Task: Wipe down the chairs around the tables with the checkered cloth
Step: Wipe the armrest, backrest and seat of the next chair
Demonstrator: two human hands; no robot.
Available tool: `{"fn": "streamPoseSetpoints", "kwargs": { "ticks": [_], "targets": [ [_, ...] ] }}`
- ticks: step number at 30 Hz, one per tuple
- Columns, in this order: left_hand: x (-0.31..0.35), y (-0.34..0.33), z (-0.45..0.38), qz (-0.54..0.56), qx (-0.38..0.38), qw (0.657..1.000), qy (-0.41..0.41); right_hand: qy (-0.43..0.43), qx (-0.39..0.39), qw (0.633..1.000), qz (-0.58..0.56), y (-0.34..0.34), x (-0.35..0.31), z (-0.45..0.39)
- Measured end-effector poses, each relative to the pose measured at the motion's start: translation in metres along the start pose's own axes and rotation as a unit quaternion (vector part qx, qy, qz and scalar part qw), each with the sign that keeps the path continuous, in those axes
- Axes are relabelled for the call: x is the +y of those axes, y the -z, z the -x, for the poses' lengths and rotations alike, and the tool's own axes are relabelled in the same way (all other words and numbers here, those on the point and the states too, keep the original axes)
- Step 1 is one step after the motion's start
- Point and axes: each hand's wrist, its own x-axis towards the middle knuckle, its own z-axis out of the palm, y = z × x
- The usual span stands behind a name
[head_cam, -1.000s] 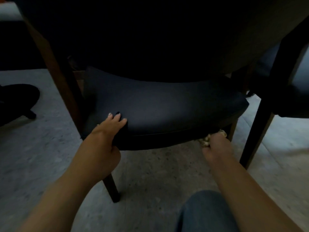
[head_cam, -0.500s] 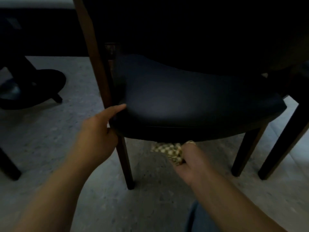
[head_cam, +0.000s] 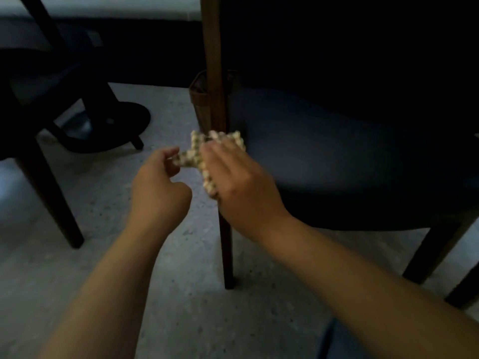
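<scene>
At the far left I see another chair (head_cam: 39, 104) in shadow on the floor (head_cam: 181, 294), well apart from the work. My left hand (head_cam: 158, 187) is just left of the cloth (head_cam: 197, 154), its fingers curled, and its fingertips pinch the cloth's left end. I can't tell how much fabric is caught there, because the frame is blurred.

The cloth lies bunched between my two hands, its long axis running roughly left to right, from the left fingertips up toward the chair's front-left corner. It is in front of the wooden leg (head_cam: 215, 99) at the level of the seat edge. Whether it touches the wood I cannot tell.

My right hand (head_cam: 238, 182) is laid over the cloth's right part, back of the hand up, fingers fairly straight and close together, pointing up and left. The cloth shows beyond the fingertips and along the thumb side. Whether the thumb clamps it underneath is hidden.

To the right, the dark seat (head_cam: 350, 164) stretches away, with the right wrist over its front-left corner.

My judgement: the leg is directly behind the cloth, so the next move turns on wrapping or pressing the cloth onto that post, and both hands are equally near.
</scene>
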Motion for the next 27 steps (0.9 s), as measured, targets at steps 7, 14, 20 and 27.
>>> {"fn": "streamPoseSetpoints", "kwargs": {
  "ticks": [7,14,20,27],
  "targets": [
    [-0.001,-0.004,0.005,-0.038,-0.030,0.999,0.009,0.295,-0.293,0.838,0.354,-0.040,0.023,0.007],
    [0.009,-0.030,0.020,-0.113,-0.113,0.982,-0.097,0.395,-0.295,0.804,0.332,-0.008,0.058,0.028],
    [0.006,-0.043,0.029,-0.186,-0.121,0.954,-0.201,0.400,-0.236,0.860,0.213,0.046,0.114,0.081],
    [0.008,-0.076,0.046,-0.221,-0.176,0.924,-0.256,0.362,-0.160,0.910,0.125,0.051,0.104,0.096]
  ]
}}
